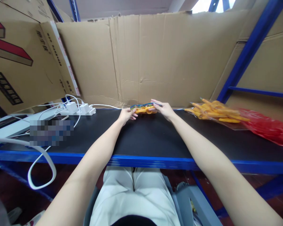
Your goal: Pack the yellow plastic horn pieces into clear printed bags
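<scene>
Both hands are stretched out over the black shelf top, near the cardboard at the back. Between them is an orange plastic piece with a colourful blue-green card along its upper edge [143, 110]; its exact kind I cannot tell. My left hand [127, 116] grips its left end, fingers curled round it. My right hand [163, 110] pinches the right end, thumb and fingers on the card's edge. To the right of my right hand lies a pile of similar orange pointed plastic pieces [209, 110] in clear wrapping.
A red plastic bag [269, 127] lies at the far right. On the left are a power strip [91, 111] with white chargers [72, 107], loose white cables [53, 169] and a blurred-out item [52, 131]. Cardboard [169, 59] walls the back. A blue rail [153, 161] edges the shelf.
</scene>
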A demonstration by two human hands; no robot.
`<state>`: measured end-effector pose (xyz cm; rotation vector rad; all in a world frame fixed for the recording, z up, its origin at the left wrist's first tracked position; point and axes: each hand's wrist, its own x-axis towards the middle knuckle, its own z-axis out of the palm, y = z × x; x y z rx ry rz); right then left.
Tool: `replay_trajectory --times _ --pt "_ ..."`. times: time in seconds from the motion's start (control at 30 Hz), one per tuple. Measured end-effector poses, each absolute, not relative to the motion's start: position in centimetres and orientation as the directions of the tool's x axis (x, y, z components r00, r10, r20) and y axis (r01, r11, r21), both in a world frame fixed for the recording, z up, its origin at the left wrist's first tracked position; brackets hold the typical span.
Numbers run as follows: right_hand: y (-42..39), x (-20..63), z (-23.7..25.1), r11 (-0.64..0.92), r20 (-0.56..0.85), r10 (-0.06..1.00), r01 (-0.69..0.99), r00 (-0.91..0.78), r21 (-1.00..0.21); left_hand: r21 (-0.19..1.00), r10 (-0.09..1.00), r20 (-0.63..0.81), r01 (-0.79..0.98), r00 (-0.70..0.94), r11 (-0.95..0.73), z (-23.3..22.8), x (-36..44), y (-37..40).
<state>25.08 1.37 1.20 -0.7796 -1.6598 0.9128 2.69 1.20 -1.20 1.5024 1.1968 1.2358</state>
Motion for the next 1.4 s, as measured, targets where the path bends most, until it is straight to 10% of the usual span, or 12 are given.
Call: replay_trajectory --times 0.73,1.4 --pt "1.5 24.4 1.8 0.325 0.341 0.938 -0.179 -0.061 -0.928 0.937 0.933 0.342 0.118 -0.107 -0.33 -0.5 3.9 1.2" --pt "2.1 24.7 0.8 0.407 0.412 0.909 -0.069 -0.071 -0.911 0.972 0.993 0.092 0.212 0.071 -0.105 -1.3 2.9 1.0"
